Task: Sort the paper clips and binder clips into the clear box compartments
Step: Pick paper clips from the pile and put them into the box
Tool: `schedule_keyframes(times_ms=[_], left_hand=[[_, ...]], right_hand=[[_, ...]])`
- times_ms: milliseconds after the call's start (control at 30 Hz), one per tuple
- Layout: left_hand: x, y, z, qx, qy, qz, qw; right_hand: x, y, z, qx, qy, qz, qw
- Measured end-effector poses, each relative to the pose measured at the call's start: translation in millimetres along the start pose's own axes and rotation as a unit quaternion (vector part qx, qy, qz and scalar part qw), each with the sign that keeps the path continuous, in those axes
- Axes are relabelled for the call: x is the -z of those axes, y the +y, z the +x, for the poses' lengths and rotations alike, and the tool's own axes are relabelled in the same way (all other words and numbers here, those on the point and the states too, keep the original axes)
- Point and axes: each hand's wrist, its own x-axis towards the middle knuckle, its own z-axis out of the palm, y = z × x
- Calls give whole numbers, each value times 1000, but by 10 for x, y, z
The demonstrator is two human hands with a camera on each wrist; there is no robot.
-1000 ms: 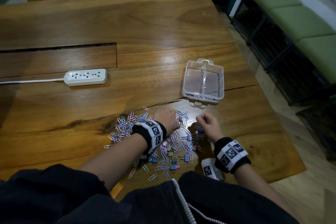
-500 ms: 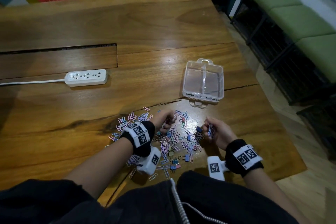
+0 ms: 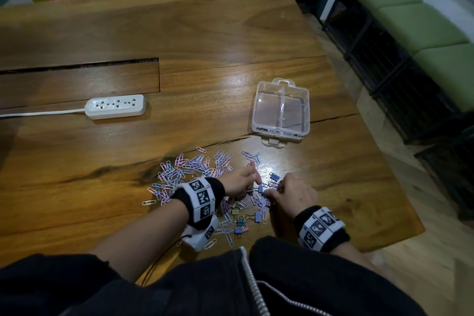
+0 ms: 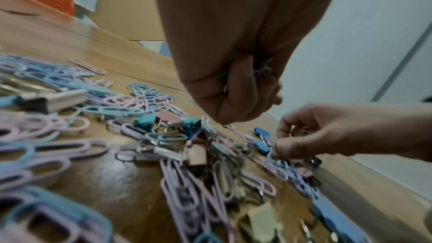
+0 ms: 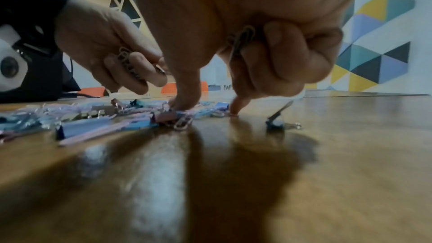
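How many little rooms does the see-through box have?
2: the clear box has one divider down its middle, making a left compartment and a right compartment. Both look empty.

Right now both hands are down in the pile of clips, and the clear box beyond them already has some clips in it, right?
Not quite. The left hand and right hand are down in the pile of clips, but the clear box beyond them holds nothing: the head view shows both compartments bare.
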Motion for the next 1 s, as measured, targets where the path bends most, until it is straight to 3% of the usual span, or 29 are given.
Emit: schedule_keyframes(times_ms=[100, 200, 333, 433, 500, 600, 667, 700, 767, 833, 900, 967, 1000], left_hand=[[-102, -43, -11, -23, 8, 186, 982], [-229, -74, 8, -44, 37, 375, 925], [-309, 3, 26, -39, 49, 478, 876], [-362, 5, 45, -48, 60, 521, 850], [-388, -19, 32, -49, 62, 518, 852], [-375, -58, -7, -54, 33, 529, 846], [-339, -91, -37, -51, -2, 550, 834], [-321, -109, -44, -43, -13, 546, 836], [-245, -95, -81, -29, 0, 485, 874], [-108, -24, -107, -4, 40, 325, 945], [78, 60, -82, 13, 76, 135, 988], [284, 132, -36, 35, 110, -56, 992], [389, 170, -14, 47, 119, -156, 979]], right_hand=[[-28, -16, 56, 12, -18, 16, 1000], [33, -19, 116, 25, -34, 24, 999], [54, 3, 198, 47, -68, 27, 996], [60, 77, 301, 47, -98, 128, 986], [173, 96, 330, 33, -124, 261, 957], [480, 76, 362, -11, -167, 462, 871], [700, 41, 451, -14, -175, 529, 830], [794, 10, 519, -9, -172, 539, 824], [942, -84, 687, 0, -155, 535, 831], [1036, -208, 882, -1, -128, 516, 847], [1080, -349, 1065, -8, -92, 495, 864], [1086, -494, 1216, -26, -58, 495, 866], [1086, -556, 1273, -37, -50, 506, 860]])
